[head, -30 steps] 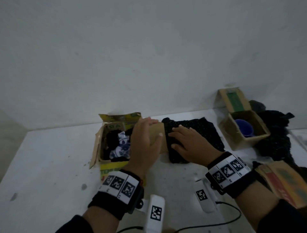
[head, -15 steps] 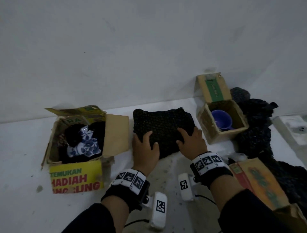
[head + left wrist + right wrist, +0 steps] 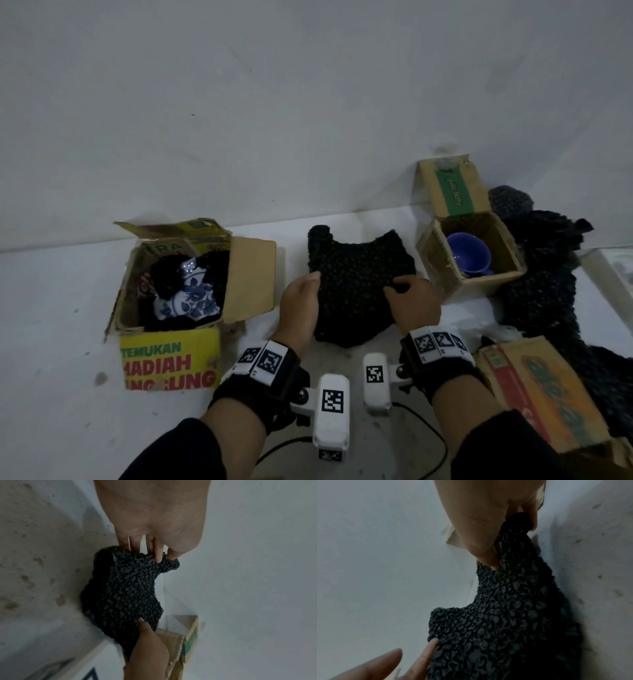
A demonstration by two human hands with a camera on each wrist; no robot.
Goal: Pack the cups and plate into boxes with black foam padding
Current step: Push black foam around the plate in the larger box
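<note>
A black foam sheet (image 3: 356,284) lies on the white surface between two boxes. My left hand (image 3: 313,279) pinches its left edge, thumb over fingers (image 3: 158,555) in the left wrist view. My right hand (image 3: 399,284) pinches the right edge, and the right wrist view shows the foam (image 3: 505,628) bunched between thumb and fingers. A yellow-printed box (image 3: 171,363) on the left holds a blue-and-white porcelain piece (image 3: 191,298) nested in black foam. A small brown box (image 3: 442,274) on the right holds a blue cup (image 3: 469,255).
More black foam (image 3: 541,274) is heaped behind and right of the small box. Another printed carton (image 3: 548,394) lies by my right forearm. The wall rises just behind the boxes. A cable (image 3: 428,431) trails near my wrists.
My left hand left the yellow box's flap and came to the foam. Both hands went from resting on the sheet to pinching its side edges. The head view swung to take in both boxes.
</note>
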